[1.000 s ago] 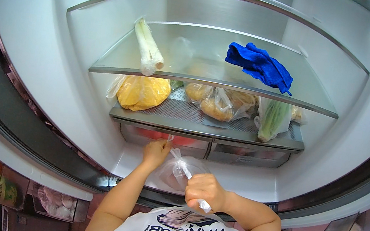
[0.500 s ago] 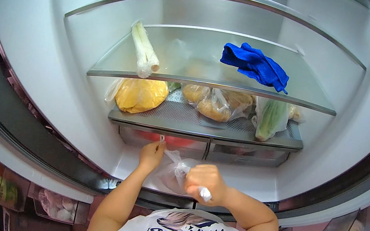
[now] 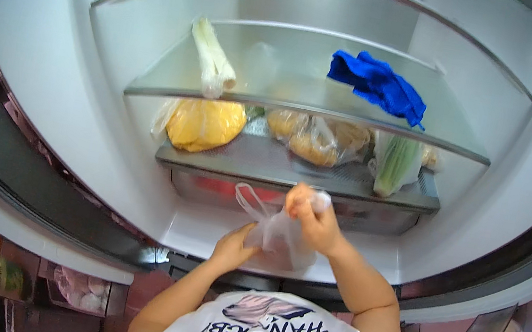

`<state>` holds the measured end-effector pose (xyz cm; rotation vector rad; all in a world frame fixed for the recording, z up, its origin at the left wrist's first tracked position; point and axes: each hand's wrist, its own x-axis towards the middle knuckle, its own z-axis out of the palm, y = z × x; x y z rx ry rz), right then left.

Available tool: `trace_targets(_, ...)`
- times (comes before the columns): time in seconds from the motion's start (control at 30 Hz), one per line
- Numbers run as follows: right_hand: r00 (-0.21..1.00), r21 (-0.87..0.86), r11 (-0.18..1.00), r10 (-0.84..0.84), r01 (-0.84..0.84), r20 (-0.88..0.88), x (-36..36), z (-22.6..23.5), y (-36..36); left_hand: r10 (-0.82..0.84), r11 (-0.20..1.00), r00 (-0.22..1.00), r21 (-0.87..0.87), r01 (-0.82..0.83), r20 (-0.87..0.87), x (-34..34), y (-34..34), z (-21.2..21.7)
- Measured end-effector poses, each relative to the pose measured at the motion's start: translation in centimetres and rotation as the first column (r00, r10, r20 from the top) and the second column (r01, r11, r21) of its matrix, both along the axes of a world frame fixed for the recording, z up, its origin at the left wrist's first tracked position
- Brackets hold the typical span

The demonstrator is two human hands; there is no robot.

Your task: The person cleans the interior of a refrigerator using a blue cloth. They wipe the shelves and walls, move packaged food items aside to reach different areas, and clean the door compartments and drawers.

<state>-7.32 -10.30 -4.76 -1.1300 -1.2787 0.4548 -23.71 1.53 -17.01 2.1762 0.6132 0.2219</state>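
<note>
A translucent white plastic bag [image 3: 288, 243] with something I cannot make out inside hangs in front of the fridge's lower drawers. My right hand [image 3: 313, 220] is closed round one gathered handle at its top; a bit of white plastic sticks out of the fist. The other handle, a loose loop [image 3: 248, 195], stands up free on the left. Against the bag's left side rests my left hand [image 3: 234, 249], thumb and fingers apart, with some fingertips hidden behind the plastic.
Above are a yellow bag [image 3: 206, 126], bagged potatoes [image 3: 314, 149] and a bagged green vegetable [image 3: 396, 167]. A glass shelf [image 3: 279, 87] holds a wrapped white stalk [image 3: 212, 58] and a blue cloth [image 3: 378, 86]. Door bins [image 3: 2, 270] flank me on both sides.
My left hand has let go of its handle and moved down to the bag's side. My right hand has risen with the other handle, and the freed loop now stands up.
</note>
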Motion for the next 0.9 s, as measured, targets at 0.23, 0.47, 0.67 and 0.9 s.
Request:
trace_targets(0.23, 0.938, -0.389, 0.903, -0.043, 0.184, 0.344, 3.4, -0.8, -3.0, 0.108, 0.953, 0.973, -0.299, -0.044, 0.203, 0.8, 2.4, -6.7)
trace_targets(0.47, 0.772, -0.743, 0.658, 0.406, 0.124, 0.489, 1.7, -2.4, -4.3, 0.282, 0.618, 0.959, -0.772, -0.151, 0.038, 2.0, 2.3, -3.8)
trace_targets(0.67, 0.733, -0.411, 0.902, 0.189, 0.134, 0.654, -0.9, -6.4, -3.1, 0.306, 0.737, 0.947, -0.654, -0.169, 0.100, 3.1, 1.9, -2.9)
trace_targets(0.9, 0.724, -0.479, 0.823, 0.126, 0.305, 0.678, -0.8, -8.8, -2.6, 0.339, 0.810, 0.934, -0.541, -0.227, 0.116, 3.4, 2.9, -7.9)
